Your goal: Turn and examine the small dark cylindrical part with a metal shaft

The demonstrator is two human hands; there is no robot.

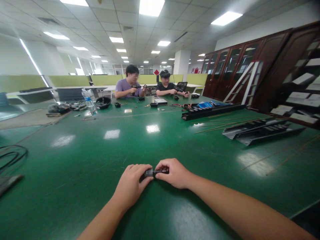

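While the left hand and the right hand meet at 12 o'clock, a small dark metal fitting sits pinched between them, low over the green counter. Their curled fingers press together on its two ends and hide part of it; whether it touches the surface cannot be told. At 9 o'clock lies a loose coil of black cable, with a flat dark object just below it at the frame's edge. At 2 o'clock, thin wooden rods lie near a long black ribbed channel, and a second channel lies beyond them. At 11 o'clock, a plastic water bottle stands beside a round black bowl. Two seated co-workers at the counter's far end, near 12 o'clock, each hold a dark tool. Farther off at 2 o'clock, a white ladder leans against dark wooden glass-fronted cabinets.
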